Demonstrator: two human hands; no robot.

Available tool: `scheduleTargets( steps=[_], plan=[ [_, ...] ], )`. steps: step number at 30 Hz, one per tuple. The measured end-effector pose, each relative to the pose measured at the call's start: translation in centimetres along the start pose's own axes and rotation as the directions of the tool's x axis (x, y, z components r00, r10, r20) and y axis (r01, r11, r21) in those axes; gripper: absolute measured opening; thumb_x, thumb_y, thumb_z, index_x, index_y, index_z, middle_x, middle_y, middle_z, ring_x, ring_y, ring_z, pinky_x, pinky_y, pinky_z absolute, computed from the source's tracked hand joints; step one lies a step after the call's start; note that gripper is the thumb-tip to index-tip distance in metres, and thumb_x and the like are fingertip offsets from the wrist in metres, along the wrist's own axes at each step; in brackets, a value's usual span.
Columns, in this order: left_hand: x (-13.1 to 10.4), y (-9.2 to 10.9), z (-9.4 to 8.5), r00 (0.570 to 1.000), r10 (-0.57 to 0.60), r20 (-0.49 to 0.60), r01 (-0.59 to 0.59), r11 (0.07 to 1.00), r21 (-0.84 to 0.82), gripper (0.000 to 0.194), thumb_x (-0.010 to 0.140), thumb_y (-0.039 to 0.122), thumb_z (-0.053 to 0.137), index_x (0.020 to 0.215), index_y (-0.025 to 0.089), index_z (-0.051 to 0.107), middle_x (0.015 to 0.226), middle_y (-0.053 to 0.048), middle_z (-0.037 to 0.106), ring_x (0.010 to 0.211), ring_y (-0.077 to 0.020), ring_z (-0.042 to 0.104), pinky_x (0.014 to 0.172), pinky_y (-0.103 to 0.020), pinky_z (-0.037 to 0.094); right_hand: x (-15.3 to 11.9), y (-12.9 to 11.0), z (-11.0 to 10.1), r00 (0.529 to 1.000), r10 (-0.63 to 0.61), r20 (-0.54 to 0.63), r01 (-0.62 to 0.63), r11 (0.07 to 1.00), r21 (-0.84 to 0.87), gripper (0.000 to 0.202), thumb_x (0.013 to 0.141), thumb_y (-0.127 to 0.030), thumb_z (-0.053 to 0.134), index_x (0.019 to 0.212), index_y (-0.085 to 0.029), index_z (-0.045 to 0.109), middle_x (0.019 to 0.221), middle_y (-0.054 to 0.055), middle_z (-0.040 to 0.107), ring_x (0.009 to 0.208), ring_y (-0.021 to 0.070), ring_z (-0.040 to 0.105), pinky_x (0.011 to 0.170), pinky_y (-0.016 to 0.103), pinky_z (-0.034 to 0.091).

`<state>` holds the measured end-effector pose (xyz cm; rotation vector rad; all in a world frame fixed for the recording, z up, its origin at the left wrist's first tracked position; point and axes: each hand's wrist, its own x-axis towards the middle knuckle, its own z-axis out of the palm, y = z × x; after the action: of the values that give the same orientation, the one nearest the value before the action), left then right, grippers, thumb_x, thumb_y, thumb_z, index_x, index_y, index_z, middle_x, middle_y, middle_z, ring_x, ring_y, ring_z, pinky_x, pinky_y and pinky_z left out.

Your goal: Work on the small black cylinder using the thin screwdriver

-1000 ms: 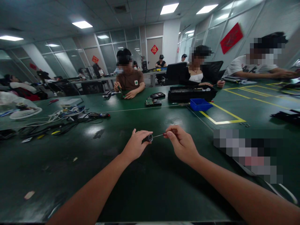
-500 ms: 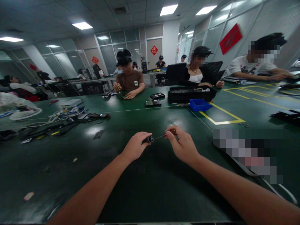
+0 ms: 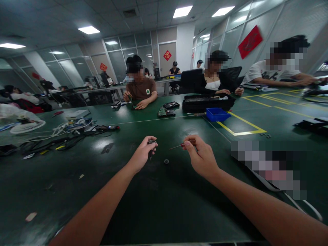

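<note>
My left hand (image 3: 144, 152) is closed around a small dark cylinder (image 3: 151, 142), its round, rimmed end facing up; most of its body is hidden by my fingers, so its exact kind does not show. In my right hand (image 3: 201, 153) is a screwdriver (image 3: 185, 144) with a reddish handle, its thin shaft pointing left toward the cylinder but apart from it. Between my hands, a little nearer to me, a small round grey part (image 3: 166, 161) lies on the green table (image 3: 164, 205).
Cables (image 3: 74, 135) lie in a heap at the left. Across the table are circuit boards (image 3: 166, 112), a blue bin (image 3: 217, 114) and a long black tray (image 3: 208, 103). Co-workers sit opposite, their hands (image 3: 143, 103) busy with parts. A blurred-out item (image 3: 271, 171) lies at the right.
The small round part has come off the cylinder's end and dropped to the table. My left hand has moved left and turned the cylinder upright. The screwdriver has come away from it.
</note>
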<state>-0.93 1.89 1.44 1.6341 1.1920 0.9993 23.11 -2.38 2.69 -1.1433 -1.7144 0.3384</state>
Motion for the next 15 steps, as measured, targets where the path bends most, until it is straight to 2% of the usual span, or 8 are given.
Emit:
scheduleTargets(
  steps=[1,3,6,9,11,13,15],
  plan=[
    [-0.1,0.4,-0.1,1.0,-0.007,0.017,0.007,1.0,0.013,0.028,0.093,0.039,0.049,0.115,0.021,0.053,0.093,-0.004,0.063,0.077,-0.0158,0.059,0.069,-0.028,0.048,0.0,0.0,0.0,1.0,-0.001,-0.003,0.001,1.0,0.004,0.018,0.101,-0.033,0.045,0.1,-0.022,0.059,0.084,0.004,0.07,0.079,0.02,0.069,0.07,0.032,0.049],
    [-0.4,1.4,-0.2,0.997,0.005,0.071,-0.015,0.99,0.139,0.03,0.09,0.047,0.055,0.104,0.02,0.057,0.082,-0.001,0.06,0.07,-0.0155,0.057,0.066,-0.027,0.045,0.0,0.0,-0.1,1.0,-0.005,-0.007,0.005,1.0,0.011,0.018,0.101,-0.034,0.045,0.1,-0.022,0.059,0.085,0.004,0.07,0.08,0.0201,0.069,0.071,0.032,0.049],
    [-0.8,2.6,0.1,0.982,0.016,0.19,-0.089,0.92,0.381,0.029,0.089,0.048,0.058,0.095,0.021,0.063,0.086,-0.003,0.064,0.076,-0.0183,0.06,0.07,-0.03,0.045,0.0,-0.1,-0.2,1.0,-0.009,-0.007,0.009,1.0,0.015,0.017,0.101,-0.034,0.045,0.1,-0.023,0.058,0.084,0.003,0.07,0.079,0.0198,0.069,0.07,0.032,0.049],
    [-0.8,2.5,0.9,0.953,0.017,0.301,-0.19,0.81,0.554,0.022,0.091,0.039,0.057,0.102,0.023,0.068,0.1,-0.005,0.068,0.091,-0.0224,0.063,0.078,-0.033,0.047,0.1,-0.2,-0.2,1.0,-0.008,-0.002,0.008,1.0,0.018,0.016,0.101,-0.032,0.045,0.1,-0.023,0.058,0.083,0.003,0.069,0.079,0.0198,0.068,0.07,0.032,0.049],
    [-0.7,1.9,1.6,0.935,0.0,0.355,-0.242,0.732,0.637,0.028,0.091,0.038,0.057,0.113,0.024,0.067,0.107,-0.007,0.067,0.097,-0.0249,0.062,0.081,-0.035,0.047,0.0,-0.2,-0.2,1.0,-0.005,0.008,0.005,1.0,0.02,0.015,0.101,-0.032,0.045,0.1,-0.023,0.057,0.084,0.003,0.069,0.079,0.0197,0.068,0.07,0.032,0.05],
    [-0.5,1.3,2.2,0.918,-0.041,0.395,-0.27,0.664,0.697,0.034,0.09,0.039,0.059,0.119,0.023,0.065,0.111,-0.009,0.066,0.099,-0.0265,0.062,0.082,-0.036,0.048,0.0,-0.1,-0.2,1.0,-0.003,0.021,0.002,1.0,0.019,0.016,0.101,-0.032,0.045,0.101,-0.022,0.057,0.085,0.003,0.069,0.079,0.0195,0.068,0.07,0.032,0.05],
    [-0.5,0.9,2.7,0.904,-0.073,0.422,-0.292,0.616,0.732,0.031,0.09,0.037,0.059,0.117,0.023,0.065,0.109,-0.008,0.065,0.096,-0.0263,0.063,0.079,-0.035,0.048,0.0,-0.1,-0.2,1.0,-0.007,0.026,0.006,1.0,0.02,0.016,0.101,-0.032,0.045,0.1,-0.022,0.057,0.085,0.003,0.068,0.079,0.0192,0.068,0.07,0.032,0.05]
  ],
)
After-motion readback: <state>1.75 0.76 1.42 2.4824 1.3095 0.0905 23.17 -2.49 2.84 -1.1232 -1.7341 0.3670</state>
